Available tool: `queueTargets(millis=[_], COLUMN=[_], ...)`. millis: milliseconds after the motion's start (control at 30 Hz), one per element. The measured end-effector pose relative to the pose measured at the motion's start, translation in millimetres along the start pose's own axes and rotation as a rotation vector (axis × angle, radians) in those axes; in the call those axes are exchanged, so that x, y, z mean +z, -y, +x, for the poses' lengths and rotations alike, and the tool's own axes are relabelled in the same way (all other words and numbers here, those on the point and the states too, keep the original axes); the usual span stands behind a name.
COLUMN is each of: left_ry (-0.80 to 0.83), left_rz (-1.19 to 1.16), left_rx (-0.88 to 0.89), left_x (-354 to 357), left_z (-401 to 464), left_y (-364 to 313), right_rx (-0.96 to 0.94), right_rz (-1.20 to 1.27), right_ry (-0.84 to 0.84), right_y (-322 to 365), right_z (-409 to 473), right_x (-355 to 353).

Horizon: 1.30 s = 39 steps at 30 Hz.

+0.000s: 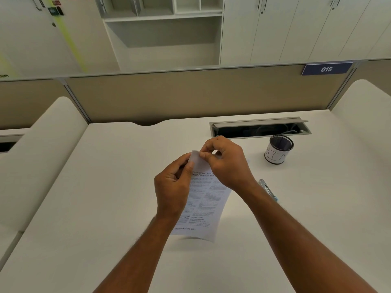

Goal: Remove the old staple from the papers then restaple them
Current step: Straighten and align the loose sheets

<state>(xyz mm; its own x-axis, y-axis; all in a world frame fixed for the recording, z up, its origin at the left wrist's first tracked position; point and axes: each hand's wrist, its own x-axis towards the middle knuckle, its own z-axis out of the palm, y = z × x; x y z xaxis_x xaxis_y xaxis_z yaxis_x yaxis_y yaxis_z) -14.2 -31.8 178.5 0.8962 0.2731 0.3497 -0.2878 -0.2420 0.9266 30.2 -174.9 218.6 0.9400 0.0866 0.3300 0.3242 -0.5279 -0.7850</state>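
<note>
Two bare forearms came up from the bottom edge, each ending in a bare hand: the left hand (172,185) and the right hand (227,160). No sleeve showed on either arm as far as the edge cut them off. Fine dark hair ran along both forearms. The fingernails looked short and plain, though the view was too soft to be sure. Wrists and fingers carried nothing.
</note>
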Motion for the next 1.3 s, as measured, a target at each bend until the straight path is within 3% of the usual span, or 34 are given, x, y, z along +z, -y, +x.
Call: queueTargets(millis=[367,567,667,800,867,1100,1300], left_ry=[-0.020,-0.134,-0.182,-0.159,-0.162,-0.180,-0.155], left_rz=[-0.002,-0.120,-0.228,-0.383,-0.378,-0.218,-0.126], left_rx=[0.003,-0.039,-0.080,-0.207,-0.198,0.010,0.040], left_x=[1,-11,-21,-23,-22,-21,-18], left_z=[0,12,22,31,32,31,26], left_y=[3,0,-5,-1,-1,-2,11], right_rx=[-0.032,-0.047,0.135,0.284,0.288,0.284,0.284], right_rz=[0.017,0.029,0.235,0.738,0.833,0.798,0.680], right_ry=[-0.008,-0.039,-0.091,0.057,0.110,0.052,-0.081], right_y=[0,-29,-56,-84,-92,-89,-78], right_z=[-2,1,-6,-18,-24,-31,-36], right_x=[0,-25,-35,-27,-21,-17,-8])
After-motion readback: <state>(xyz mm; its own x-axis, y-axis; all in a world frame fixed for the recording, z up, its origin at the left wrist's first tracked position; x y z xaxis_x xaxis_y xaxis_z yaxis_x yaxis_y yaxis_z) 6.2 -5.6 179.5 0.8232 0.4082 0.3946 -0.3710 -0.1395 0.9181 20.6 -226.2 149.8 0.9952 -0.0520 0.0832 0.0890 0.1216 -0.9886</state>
